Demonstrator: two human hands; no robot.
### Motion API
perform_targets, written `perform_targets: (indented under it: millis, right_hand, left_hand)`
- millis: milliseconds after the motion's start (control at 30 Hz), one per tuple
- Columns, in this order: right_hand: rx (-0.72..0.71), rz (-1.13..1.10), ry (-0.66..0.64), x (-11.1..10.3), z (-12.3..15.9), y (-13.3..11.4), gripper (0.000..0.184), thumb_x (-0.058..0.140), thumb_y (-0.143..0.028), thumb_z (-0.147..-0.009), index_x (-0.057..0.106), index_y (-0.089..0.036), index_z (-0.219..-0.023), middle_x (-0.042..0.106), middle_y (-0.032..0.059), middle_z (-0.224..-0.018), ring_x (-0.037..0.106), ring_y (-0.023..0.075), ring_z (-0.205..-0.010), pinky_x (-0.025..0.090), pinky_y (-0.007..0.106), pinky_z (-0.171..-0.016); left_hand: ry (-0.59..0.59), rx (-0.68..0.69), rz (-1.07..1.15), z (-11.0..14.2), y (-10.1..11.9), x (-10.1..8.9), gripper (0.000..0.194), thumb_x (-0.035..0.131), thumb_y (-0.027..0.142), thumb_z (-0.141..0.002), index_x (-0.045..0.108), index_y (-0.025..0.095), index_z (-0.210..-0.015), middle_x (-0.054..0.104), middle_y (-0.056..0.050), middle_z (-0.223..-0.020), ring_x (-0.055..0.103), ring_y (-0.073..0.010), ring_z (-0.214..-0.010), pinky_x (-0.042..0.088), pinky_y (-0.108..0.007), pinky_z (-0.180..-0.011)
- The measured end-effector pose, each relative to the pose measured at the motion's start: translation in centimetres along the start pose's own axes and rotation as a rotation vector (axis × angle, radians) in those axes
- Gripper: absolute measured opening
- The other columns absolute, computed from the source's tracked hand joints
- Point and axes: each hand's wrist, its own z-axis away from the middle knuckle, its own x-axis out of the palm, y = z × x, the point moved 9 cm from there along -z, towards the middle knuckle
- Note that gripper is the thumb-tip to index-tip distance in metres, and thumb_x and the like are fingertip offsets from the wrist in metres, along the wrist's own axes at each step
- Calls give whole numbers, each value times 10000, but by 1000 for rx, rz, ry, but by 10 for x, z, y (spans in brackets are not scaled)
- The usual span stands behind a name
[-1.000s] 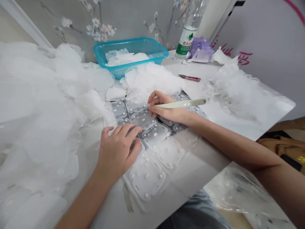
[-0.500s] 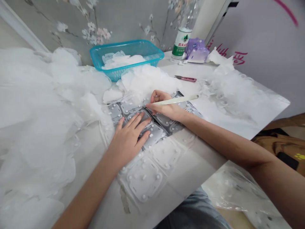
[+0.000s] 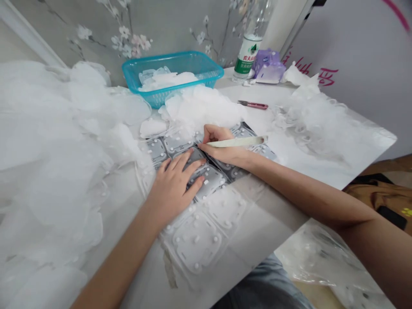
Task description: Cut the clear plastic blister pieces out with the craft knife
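My left hand (image 3: pixel 177 186) lies flat with its fingers apart, pressing on a stack of moulded grey-and-white pad sheets (image 3: pixel 196 242) dotted with small white studs. It holds nothing. My right hand (image 3: pixel 219 146) rests on the far part of the sheets, just beyond the left fingertips. Its fingers pinch a long, pale flat tool (image 3: pixel 241 141), whose tip is hidden by the fingers. A dark gap shows between some of the sheets near both hands.
Heaps of white translucent film (image 3: pixel 54 141) fill the left and another (image 3: pixel 328 124) lies right. Behind stand a blue plastic basket (image 3: pixel 172 73), a pink-handled cutter (image 3: pixel 252 105), a water bottle (image 3: pixel 247 56) and a purple tissue pack (image 3: pixel 268 66). The table edge (image 3: pixel 273 201) drops to a plastic bag (image 3: pixel 322 257).
My left hand has moved up the sheets and flattened, its fingers now spread rather than curled. The right hand and its tool have shifted slightly, with the tool lying more level.
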Motion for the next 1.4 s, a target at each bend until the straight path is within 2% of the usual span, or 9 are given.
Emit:
perform_targets:
  millis: [133,300,500,667,800,1100,1400]
  right_hand:
    - [6,2,32,-1,1,0,184,566,-163,-695,397,-193,-628,416,-71,-528,372,71,-496,266,218,-477]
    - [23,-26,11,0,1,1,195,570,-166,-692,394,-195,-610,413,-71,-521,365,65,-479,264,216,-461]
    - [9,31,-85,3,1,-5,178,569,-130,-675,418,-189,-603,430,-63,-530,372,69,-489,269,221,-467]
    - [39,19,9,-6,2,-3,215,583,-155,-692,387,-197,-616,418,-58,-537,368,79,-515,270,227,-486]
    - [21,51,-42,-2,2,-3,219,590,-143,-686,395,-194,-599,399,-57,-525,355,82,-514,262,232,-484]
    - [35,26,-30,2,3,-1,215,594,-169,-715,405,-193,-615,417,-66,-522,372,69,-476,262,221,-456]
    - [22,133,-164,4,4,-18,162,556,-102,-674,438,-175,-590,464,-46,-525,386,75,-486,252,218,-461]
  left_hand:
    - [-2,4,0,0,0,0,402,412,395,-939,528,269,-1302,411,-91,-1477,417,-264,-1323,315,-475,-1071]
    - [-8,-15,8,0,-2,0,407,415,406,-935,530,279,-1304,409,-91,-1478,418,-273,-1321,317,-484,-1069]
    - [-6,-23,21,-2,-1,-2,380,444,393,-923,563,293,-1270,444,-82,-1452,431,-269,-1306,351,-463,-1035]
    - [-2,-21,19,-2,0,-4,386,450,387,-920,560,282,-1275,430,-76,-1469,419,-270,-1311,369,-457,-1009]
    - [-8,-19,13,-2,0,-3,384,447,389,-919,563,281,-1268,402,-47,-1491,423,-280,-1297,392,-466,-970]
    - [-17,-32,-7,-3,0,-1,390,449,398,-911,568,279,-1263,387,-34,-1500,441,-310,-1260,396,-496,-945]
    - [-7,-38,0,-2,-1,-3,356,463,398,-908,592,318,-1229,417,-38,-1481,441,-318,-1254,393,-504,-943]
